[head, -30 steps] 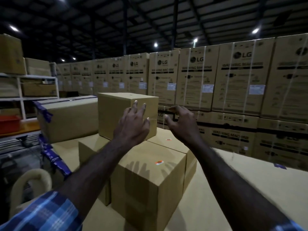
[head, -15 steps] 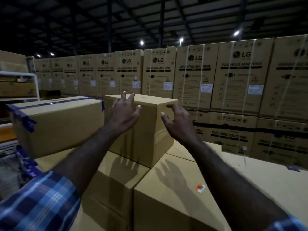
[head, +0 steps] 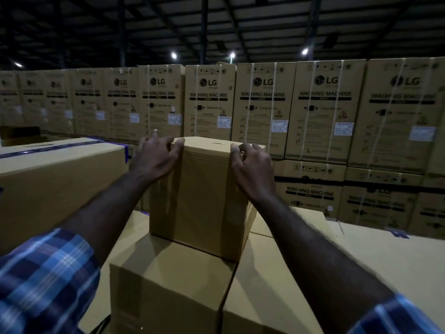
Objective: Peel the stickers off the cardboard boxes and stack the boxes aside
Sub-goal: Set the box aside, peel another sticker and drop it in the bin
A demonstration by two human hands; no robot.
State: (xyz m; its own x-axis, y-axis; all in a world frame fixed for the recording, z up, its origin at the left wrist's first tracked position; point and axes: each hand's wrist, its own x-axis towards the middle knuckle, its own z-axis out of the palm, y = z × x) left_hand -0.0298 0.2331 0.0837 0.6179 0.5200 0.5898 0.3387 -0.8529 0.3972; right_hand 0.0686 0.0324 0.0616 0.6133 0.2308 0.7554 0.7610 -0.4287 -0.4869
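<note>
A plain brown cardboard box stands upright on top of two lower boxes, one on the left and one on the right. My left hand presses on its upper left edge with fingers curled over the top. My right hand clasps its upper right edge the same way. Both hands hold the box between them. No sticker shows on the faces I can see.
A long box with blue tape lies close on the left, touching distance from the held box. A wall of stacked washing machine cartons runs across the back. A broad flat cardboard surface extends to the right.
Both hands have closed in from hovering apart onto the top box's upper edges. The view has moved nearer, and the orange sticker on the lower right box has dropped out of sight.
</note>
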